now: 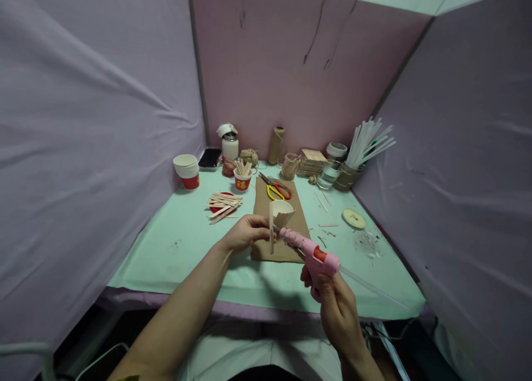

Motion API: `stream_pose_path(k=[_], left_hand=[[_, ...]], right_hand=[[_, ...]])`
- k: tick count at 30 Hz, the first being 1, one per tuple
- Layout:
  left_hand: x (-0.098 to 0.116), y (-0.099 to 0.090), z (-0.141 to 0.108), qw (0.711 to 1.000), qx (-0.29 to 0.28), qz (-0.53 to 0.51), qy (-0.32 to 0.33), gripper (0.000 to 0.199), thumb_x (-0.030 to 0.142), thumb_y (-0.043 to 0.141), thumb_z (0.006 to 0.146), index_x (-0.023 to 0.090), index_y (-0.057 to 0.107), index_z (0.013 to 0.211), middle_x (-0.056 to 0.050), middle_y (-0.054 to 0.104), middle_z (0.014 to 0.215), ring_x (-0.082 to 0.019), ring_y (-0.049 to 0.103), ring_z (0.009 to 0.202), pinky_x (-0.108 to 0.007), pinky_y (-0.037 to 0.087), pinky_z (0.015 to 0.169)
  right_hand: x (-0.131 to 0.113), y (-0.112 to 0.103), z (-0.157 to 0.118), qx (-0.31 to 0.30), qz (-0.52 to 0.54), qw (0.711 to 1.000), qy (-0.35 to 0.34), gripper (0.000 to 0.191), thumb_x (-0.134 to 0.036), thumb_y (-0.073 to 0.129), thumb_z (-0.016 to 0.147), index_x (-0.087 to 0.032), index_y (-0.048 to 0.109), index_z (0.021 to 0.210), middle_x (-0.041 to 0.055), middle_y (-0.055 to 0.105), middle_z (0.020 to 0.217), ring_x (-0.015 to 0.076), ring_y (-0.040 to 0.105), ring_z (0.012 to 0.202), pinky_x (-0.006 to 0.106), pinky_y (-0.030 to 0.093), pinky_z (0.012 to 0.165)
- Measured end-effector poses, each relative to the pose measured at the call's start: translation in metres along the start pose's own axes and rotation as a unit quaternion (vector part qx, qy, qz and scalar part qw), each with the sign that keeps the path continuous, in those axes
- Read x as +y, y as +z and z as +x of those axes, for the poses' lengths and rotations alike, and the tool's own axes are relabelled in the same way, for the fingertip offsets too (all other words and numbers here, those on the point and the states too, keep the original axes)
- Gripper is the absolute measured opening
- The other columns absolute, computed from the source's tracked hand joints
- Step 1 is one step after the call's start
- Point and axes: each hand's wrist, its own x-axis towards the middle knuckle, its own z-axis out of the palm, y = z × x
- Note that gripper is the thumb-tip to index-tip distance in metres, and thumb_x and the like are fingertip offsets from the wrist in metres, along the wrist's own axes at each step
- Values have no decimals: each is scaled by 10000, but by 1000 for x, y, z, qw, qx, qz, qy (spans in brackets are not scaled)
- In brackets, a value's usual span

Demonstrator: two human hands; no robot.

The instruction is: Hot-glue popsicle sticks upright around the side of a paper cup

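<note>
Head view: one work table [166, 259], pale green cover, with two bare hands at its near side.

Left hand [249, 230]: fingers closed in a pinch on one flat wooden stick [271, 242], held upright above the near part of a brown cardboard sheet [262, 252].

Right hand [337, 303]: wrapped around the handle of one pink glue gun [307, 248], nozzle pointed left at the stick — contact between the two cannot be told. A long translucent glue stick [369, 288] extends from the gun's rear.

One pale cup [283, 206], a ragged brown piece at its front, just behind the stick; whether it is held or standing cannot be told.

Scissors [275, 191], one handle yellow, one red: lying on the far part of the cardboard.

Left side: stacked paper cups [187, 171]; a pile of loose wooden sticks [224, 203] over a red dish; a red cup [243, 182] holding more sticks.

Back row: white jar [230, 147]; twine ball [249, 157]; brown roll [276, 146]; stack of wooden pieces [312, 162].

Right side: clear water cup [328, 176]; brown container [346, 178] of white tubes [368, 142]; round yellowish disc [354, 219] — small scraps [367, 243] near it.
</note>
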Motion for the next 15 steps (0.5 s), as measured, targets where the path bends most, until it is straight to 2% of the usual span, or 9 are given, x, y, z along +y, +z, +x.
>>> stream_pose_path(k=[10, 15], left_hand=[[-3, -1, 0, 999, -33, -1, -4, 162, 192, 800, 565, 119, 743, 698, -61, 728, 687, -162, 651, 640, -260, 485, 666], [-3, -2, 0, 999, -37, 8, -5, 176, 195, 799, 570, 115, 740, 715, -64, 730, 703, -164, 651, 658, -267, 489, 687]], right_hand=[[-5, 1, 2, 3, -7, 1000, -1, 393, -450, 382, 976, -181, 595, 784, 22, 547, 679, 120, 458, 543, 231, 381, 476], [-4, 1, 3, 4, -17, 1000, 0, 402, -458, 380, 975, -178, 589, 775, 26, 562, 680, 120, 478, 552, 229, 400, 490]])
